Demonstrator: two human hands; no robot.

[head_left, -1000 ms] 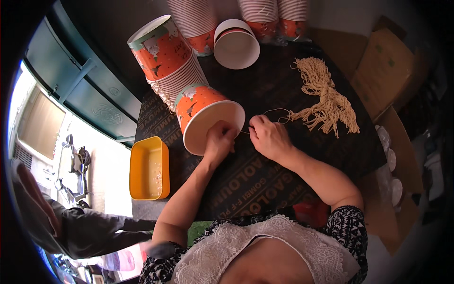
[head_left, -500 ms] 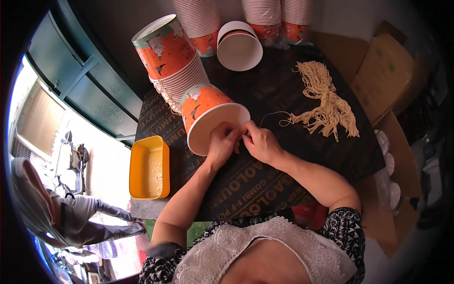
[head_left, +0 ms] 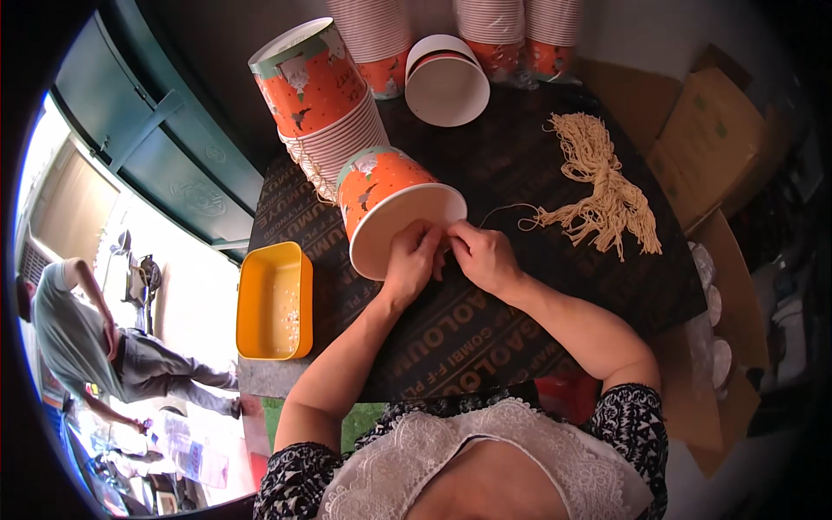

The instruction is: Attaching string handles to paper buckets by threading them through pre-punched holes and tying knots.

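An orange paper bucket with a green band and printed figures lies tilted on the table, its white open mouth turned toward me. My left hand reaches over the rim, its fingertips inside the mouth and closed at the wall. Close against it, my right hand pinches a thin cord at the right side of the rim. That cord loops over toward a bundle of cream strings. The fingers hide exactly where cord and bucket wall meet.
A stack of nested buckets with strings hanging from its side stands behind. A yellow tub with small white bits sits left. Another white-mouthed bucket and wrapped stacks are at the back. Cardboard boxes flank the right; a person stands outside.
My hands keep nearly the same pinch at the rim, with only slight finger movement. The view has shifted a little. The person outside has straightened up.
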